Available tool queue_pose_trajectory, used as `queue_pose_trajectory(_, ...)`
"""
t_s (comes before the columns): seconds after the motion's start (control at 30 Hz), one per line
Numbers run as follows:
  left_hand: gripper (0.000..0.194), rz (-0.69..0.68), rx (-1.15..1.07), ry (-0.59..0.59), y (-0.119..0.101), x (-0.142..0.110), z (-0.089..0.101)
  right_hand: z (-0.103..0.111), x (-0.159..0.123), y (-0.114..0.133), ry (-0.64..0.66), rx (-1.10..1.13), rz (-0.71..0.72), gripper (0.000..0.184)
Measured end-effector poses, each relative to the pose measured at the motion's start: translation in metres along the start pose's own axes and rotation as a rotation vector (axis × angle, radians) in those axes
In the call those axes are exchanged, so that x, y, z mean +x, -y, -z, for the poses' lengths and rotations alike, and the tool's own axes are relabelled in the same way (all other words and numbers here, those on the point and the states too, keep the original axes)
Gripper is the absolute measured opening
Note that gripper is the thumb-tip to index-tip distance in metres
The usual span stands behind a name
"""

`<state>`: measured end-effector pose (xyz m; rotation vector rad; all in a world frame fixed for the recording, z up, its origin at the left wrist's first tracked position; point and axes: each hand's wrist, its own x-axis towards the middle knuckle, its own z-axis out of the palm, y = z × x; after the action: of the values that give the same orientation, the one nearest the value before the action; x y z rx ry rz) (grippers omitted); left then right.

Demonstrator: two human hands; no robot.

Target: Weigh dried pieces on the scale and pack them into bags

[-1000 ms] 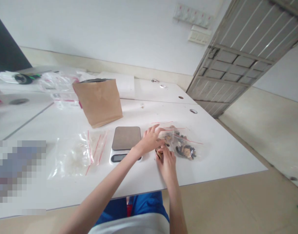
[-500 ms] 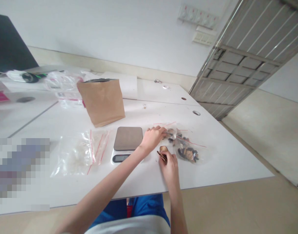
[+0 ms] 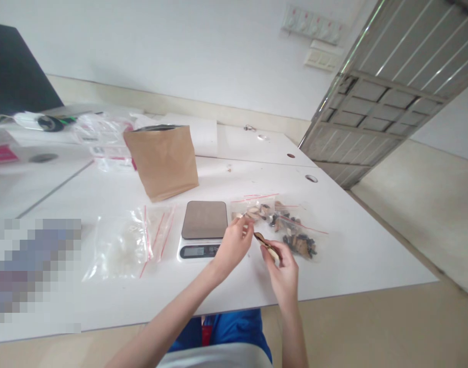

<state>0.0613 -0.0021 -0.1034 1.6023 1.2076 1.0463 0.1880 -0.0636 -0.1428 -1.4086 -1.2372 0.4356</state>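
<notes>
Now right hand (image 3: 283, 266) pinches slice (image 3: 265, 241) (brown).

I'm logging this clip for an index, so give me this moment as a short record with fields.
left hand: raised beside the scale, pinching a small pale piece
right hand: holds thin brown slices
grey-topped white digital kitchen scale: platform bare
clear zip bags of dark and tan dried pieces: right of the scale
empty clear red-striped zip bags: left of the scale
brown paper pouch: upright behind the scale
</notes>
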Motion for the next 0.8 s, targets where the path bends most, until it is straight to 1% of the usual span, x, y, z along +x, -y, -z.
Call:
queue_pose_trajectory(0.07,0.031,0.214,-0.283,0.092,-0.002,-0.010,0.007,-0.004,0.005,0.015,0.052,0.039,0.033,0.017)
queue_pose_trajectory(0.1,0.035,0.291,-0.427,0.121,-0.003,-0.012,0.012,-0.008,0.008,0.023,0.096,0.041,0.068,0.015)
queue_pose_trajectory(0.13,0.037,0.333,-0.556,0.123,-0.003,-0.014,0.017,-0.013,0.011,0.031,0.145,0.034,0.112,0.013)
queue_pose_trajectory(0.17,0.037,0.344,-0.653,0.094,-0.004,-0.013,0.023,-0.019,0.014,0.039,0.199,0.024,0.163,0.012)
queue_pose_trajectory(0.23,0.039,0.324,-0.720,-0.022,-0.002,-0.011,0.040,-0.034,0.019,0.051,0.301,0.019,0.267,0.012)
queue_pose_trajectory(0.3,0.043,0.296,-0.674,-0.119,0.005,-0.006,0.060,-0.051,0.020,0.060,0.385,0.039,0.340,0.013)
queue_pose_trajectory(0.37,0.046,0.255,-0.597,-0.172,0.014,-0.002,0.083,-0.069,0.019,0.066,0.447,0.090,0.363,0.013)
queue_pose_trajectory(0.47,0.046,0.159,-0.423,-0.270,0.030,0.006,0.114,-0.091,0.017,0.068,0.475,0.184,0.314,0.009)
queue_pose_trajectory(0.53,0.044,0.100,-0.248,-0.293,0.041,0.014,0.127,-0.103,0.020,0.066,0.445,0.251,0.219,0.009)
queue_pose_trajectory(0.6,0.038,0.074,-0.112,-0.300,0.049,0.025,0.132,-0.112,0.028,0.060,0.408,0.321,0.091,0.016)
queue_pose_trajectory(0.67,0.026,0.061,-0.020,-0.299,0.054,0.036,0.130,-0.120,0.040,0.051,0.396,0.360,-0.028,0.025)
queue_pose_trajectory(0.73,0.016,0.038,0.080,-0.281,0.056,0.045,0.123,-0.125,0.053,0.040,0.410,0.320,-0.094,0.031)
queue_pose_trajectory(0.8,0.014,0.002,0.180,-0.274,0.055,0.050,0.118,-0.126,0.065,0.031,0.429,0.246,-0.110,0.033)
